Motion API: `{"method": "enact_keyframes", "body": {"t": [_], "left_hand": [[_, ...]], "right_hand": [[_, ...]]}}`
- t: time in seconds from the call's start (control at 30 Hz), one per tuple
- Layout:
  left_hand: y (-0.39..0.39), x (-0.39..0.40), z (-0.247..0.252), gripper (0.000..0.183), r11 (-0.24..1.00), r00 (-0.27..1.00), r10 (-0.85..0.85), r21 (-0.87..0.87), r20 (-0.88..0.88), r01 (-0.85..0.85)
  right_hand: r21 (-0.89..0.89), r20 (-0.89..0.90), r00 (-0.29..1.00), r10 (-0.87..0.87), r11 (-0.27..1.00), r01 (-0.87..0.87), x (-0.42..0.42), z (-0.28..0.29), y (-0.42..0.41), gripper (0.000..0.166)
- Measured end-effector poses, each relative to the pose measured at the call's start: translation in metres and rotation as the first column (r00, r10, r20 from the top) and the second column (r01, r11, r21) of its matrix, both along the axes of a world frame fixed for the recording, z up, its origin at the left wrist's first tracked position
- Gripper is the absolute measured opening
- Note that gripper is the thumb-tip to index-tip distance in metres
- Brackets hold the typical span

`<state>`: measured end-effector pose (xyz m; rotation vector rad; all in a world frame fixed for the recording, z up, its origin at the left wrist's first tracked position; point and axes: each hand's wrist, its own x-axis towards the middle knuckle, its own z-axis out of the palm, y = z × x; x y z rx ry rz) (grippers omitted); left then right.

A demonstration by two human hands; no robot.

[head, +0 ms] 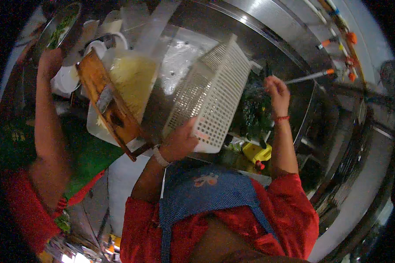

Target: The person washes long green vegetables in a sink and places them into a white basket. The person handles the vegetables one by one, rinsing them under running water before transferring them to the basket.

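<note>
My left hand (181, 141) grips the near rim of a white perforated plastic basket (222, 95), which is tilted on its side in front of me. The part of the basket that shows holds nothing. My right hand (277, 93) hovers to the right of the basket, above dark green vegetables (256, 105) in the sink area. Its fingers are curled close together near a dark, narrow shape; whether they hold it is too blurred to tell. Below that hand lies a yellow plastic bottle (257, 152) with a red cap.
A wooden mandoline slicer (108, 105) rests across a pale tub (95, 126) of yellowish contents. White containers (65, 80) stand behind it. At left, a co-worker's hand (51, 60) is beside a metal bowl (74, 19) of chopped greens. An orange-tipped pipe (311, 77) juts from the right.
</note>
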<state>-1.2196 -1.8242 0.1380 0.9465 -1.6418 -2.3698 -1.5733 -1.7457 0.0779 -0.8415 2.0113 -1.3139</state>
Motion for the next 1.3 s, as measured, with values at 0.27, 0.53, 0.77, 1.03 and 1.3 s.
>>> {"method": "enact_keyframes", "body": {"t": [0.27,0.53,0.77,1.03,1.3], "left_hand": [[0.041,-0.031,-0.028,0.046,0.679,0.926,0.226,-0.731,0.301,0.072],[0.08,-0.099,-0.194,0.059,0.587,0.611,0.095,-0.541,0.786,0.603],[0.088,-0.124,-0.285,0.07,0.773,0.331,-0.026,-0.191,0.943,0.605],[0.078,-0.139,-0.318,0.066,0.839,0.352,0.094,-0.265,0.931,0.476],[0.074,-0.14,-0.417,0.074,0.82,0.233,0.106,-0.218,0.967,0.529]], "right_hand": [[0.166,0.361,0.933,-0.003,0.984,-0.061,0.041,-0.095,0.15,0.011],[0.169,0.542,0.84,0.011,0.978,-0.122,0.027,-0.108,0.191,0.02],[0.116,0.664,0.74,-0.11,0.992,0.044,-0.059,-0.089,0.178,0.028],[-0.209,0.173,0.897,-0.406,0.875,0.437,-0.253,0.036,0.075,0.017],[0.0,-0.709,0.705,0.001,1.0,-0.001,-0.377,0.117,0.011,0.044]]}}
